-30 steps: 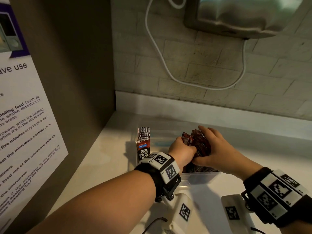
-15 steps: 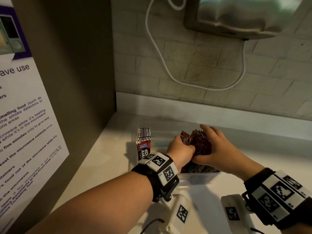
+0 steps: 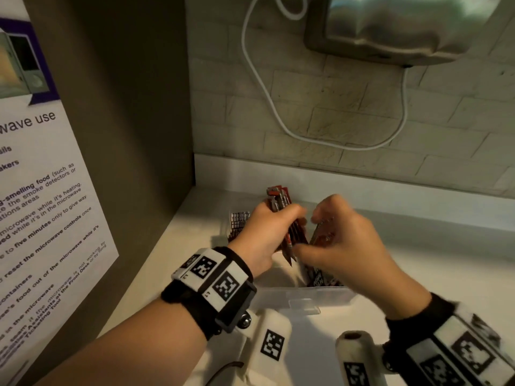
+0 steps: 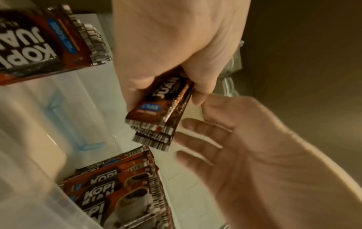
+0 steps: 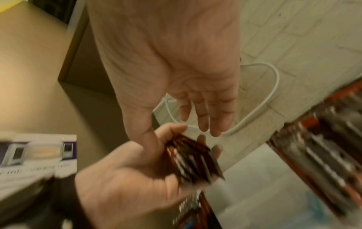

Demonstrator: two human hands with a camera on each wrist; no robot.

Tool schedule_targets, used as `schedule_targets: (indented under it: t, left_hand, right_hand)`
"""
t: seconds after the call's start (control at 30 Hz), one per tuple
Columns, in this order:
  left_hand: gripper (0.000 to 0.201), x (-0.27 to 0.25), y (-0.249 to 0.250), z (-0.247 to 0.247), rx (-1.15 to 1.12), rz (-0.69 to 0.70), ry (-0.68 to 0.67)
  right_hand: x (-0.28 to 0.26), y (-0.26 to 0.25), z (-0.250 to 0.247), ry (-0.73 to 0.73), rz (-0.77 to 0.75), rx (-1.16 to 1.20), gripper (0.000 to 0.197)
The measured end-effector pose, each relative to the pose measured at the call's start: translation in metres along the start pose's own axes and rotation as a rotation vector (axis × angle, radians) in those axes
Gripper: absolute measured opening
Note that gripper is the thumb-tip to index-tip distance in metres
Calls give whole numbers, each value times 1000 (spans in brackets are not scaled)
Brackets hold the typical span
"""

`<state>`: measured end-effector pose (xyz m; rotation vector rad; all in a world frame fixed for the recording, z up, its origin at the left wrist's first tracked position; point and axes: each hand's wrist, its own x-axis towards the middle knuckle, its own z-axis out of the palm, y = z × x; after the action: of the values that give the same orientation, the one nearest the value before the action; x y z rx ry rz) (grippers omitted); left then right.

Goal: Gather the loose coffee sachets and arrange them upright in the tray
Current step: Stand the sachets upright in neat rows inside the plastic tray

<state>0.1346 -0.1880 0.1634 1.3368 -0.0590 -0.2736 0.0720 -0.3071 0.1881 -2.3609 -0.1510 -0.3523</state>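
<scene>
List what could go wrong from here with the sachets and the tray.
1. The left hand grips a whole bundle of sachets above the clear tray; the outer ones may slide out, since the right hand is open beside them.
2. Lowered at a tilt, the bundle might topple the sachets standing in the tray.

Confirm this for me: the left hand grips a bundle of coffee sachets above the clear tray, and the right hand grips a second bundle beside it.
Not quite. The left hand does grip the bundle of coffee sachets above the clear tray, but the right hand holds nothing: the left wrist view shows its fingers straight and empty beside the bundle.
</scene>
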Motion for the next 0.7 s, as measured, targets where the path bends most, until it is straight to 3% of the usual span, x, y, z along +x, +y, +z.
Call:
schedule_targets:
  t: [0.1, 0.23, 0.4, 0.53, 0.63, 0.7]
  left_hand:
    - [9, -7, 5, -6, -91, -24, 12]
    - [25, -13, 4, -18, -46, -15, 31]
    - [29, -25, 2, -40, -75, 6, -3]
    - [41, -30, -3, -55, -217, -62, -155]
    - [39, -30, -3, -60, -238, -55, -184]
    - [43, -29, -4, -60, -225, -42, -124]
  right_hand:
    - [0, -3, 28, -67, -53, -88, 47]
    - [5, -5, 50, -42, -1, 47, 38]
    - [9, -5, 54, -103, 178, 625, 28]
    - [7, -14, 57, -317, 246, 978, 34]
    - [7, -15, 62, -315, 225, 908, 37]
    - [10, -14, 66, -203, 145, 613, 28]
